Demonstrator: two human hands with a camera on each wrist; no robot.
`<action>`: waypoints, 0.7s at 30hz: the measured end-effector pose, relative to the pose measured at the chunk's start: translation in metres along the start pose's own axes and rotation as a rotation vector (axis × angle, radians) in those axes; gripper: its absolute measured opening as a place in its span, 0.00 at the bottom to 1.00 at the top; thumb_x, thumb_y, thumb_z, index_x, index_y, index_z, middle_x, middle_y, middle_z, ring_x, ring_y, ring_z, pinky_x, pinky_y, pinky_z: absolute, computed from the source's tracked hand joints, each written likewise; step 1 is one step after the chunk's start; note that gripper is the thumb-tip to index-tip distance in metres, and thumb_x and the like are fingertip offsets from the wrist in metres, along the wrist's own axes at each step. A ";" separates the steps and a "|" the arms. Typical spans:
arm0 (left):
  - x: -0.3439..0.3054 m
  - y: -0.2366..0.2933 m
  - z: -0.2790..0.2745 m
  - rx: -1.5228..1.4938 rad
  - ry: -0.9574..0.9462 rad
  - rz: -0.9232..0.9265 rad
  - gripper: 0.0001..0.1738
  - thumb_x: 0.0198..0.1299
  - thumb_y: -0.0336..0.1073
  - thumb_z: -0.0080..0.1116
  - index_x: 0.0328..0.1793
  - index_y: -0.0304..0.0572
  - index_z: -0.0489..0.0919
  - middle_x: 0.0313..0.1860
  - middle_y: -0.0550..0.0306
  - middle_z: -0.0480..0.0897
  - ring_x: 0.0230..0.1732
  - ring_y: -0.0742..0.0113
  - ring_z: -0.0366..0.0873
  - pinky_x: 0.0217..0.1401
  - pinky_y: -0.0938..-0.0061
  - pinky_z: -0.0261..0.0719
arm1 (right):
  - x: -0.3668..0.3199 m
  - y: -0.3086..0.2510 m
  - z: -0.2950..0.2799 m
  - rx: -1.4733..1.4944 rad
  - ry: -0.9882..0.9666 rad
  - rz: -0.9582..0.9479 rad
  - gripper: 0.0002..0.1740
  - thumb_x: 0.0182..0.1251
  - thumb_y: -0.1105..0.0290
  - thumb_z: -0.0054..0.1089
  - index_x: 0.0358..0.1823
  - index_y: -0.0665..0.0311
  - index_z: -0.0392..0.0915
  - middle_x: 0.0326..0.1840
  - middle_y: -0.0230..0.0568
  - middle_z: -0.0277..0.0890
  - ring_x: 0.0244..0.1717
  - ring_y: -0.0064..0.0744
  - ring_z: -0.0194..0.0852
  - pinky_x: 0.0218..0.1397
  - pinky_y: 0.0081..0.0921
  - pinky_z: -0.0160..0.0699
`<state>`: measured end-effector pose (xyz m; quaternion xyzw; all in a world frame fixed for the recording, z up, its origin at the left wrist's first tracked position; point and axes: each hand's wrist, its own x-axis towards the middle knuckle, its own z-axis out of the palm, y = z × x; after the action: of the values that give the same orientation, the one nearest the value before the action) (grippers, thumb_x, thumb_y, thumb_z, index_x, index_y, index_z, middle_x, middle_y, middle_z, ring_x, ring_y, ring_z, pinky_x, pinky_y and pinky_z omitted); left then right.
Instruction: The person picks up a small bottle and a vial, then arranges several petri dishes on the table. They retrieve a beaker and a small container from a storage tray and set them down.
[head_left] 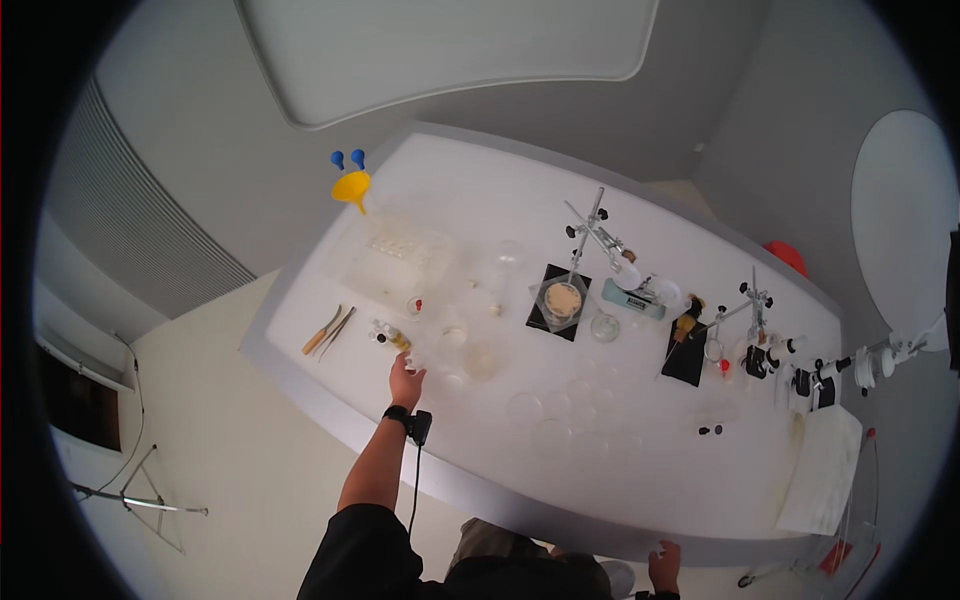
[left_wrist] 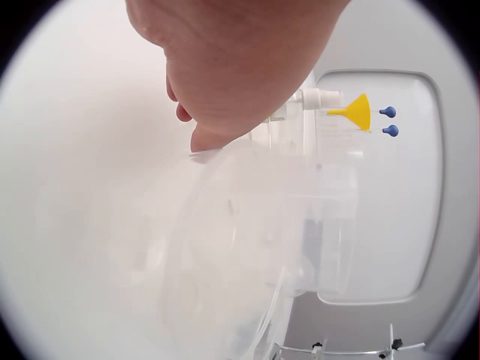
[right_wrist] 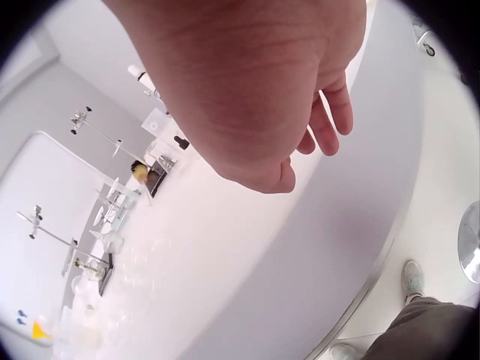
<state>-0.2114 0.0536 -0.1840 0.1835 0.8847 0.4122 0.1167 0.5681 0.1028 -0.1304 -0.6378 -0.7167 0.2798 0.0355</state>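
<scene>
Now we reach: our left hand (head_left: 405, 383) touches the clear dish (left_wrist: 232, 255) this side of the yellow funnel (head_left: 352, 187). We cannot tell whether it pinches the dish. Lifting likely needs a level hold.

Black sleeve (head_left: 355, 550), wrist camera (head_left: 419, 427), cable (head_left: 413, 490), khaki trousers (head_left: 488, 540)

- Sweeping the long white table (head_left: 470, 190): not one word, number or sign comes through legibly.
- At two o'clock from the table's middle sits a flat teal box with a dark label strip (head_left: 630, 297). The print on it is too small to read.
- The clear plastic dish (left_wrist: 232, 255), held at its rim by the left hand (left_wrist: 225, 67), shows no readable print.
</scene>
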 end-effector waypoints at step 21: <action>-0.139 -0.131 -0.030 0.058 0.085 -0.021 0.37 0.61 0.30 0.64 0.76 0.32 0.66 0.71 0.39 0.71 0.71 0.44 0.69 0.70 0.56 0.72 | 0.011 0.038 -0.027 -0.043 -0.002 -0.054 0.23 0.64 0.61 0.61 0.59 0.61 0.78 0.56 0.52 0.77 0.61 0.55 0.75 0.64 0.47 0.77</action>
<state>-0.1261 -0.1033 -0.2581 0.1600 0.9023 0.3927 0.0779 0.6113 0.1236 -0.1282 -0.6188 -0.7394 0.2638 0.0285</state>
